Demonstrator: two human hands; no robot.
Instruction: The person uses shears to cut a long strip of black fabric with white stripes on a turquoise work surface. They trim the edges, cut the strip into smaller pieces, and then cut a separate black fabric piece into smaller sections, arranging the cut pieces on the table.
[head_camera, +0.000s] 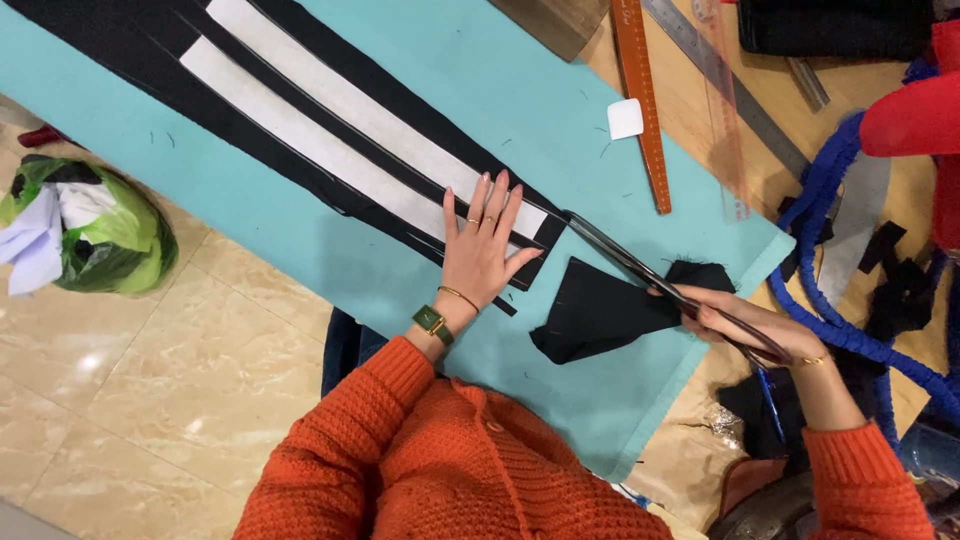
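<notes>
My left hand (483, 247) lies flat, fingers spread, on the near end of long black fabric strips (330, 100) with white interfacing strips (300, 135) laid on them. My right hand (755, 325) grips large dark scissors (640, 265), whose blades point toward the end of the black strips beside my left hand. A loose black fabric piece (600, 315) sits under the scissors, between the two hands. All of it rests on a teal cloth (250, 215) covering the table.
An orange ruler (643, 100), a metal ruler (730, 85) and a white chalk piece (626, 118) lie at the far right. Blue cord (830, 290) and black scraps sit on the wooden table. A green bag (90, 225) sits on the tiled floor.
</notes>
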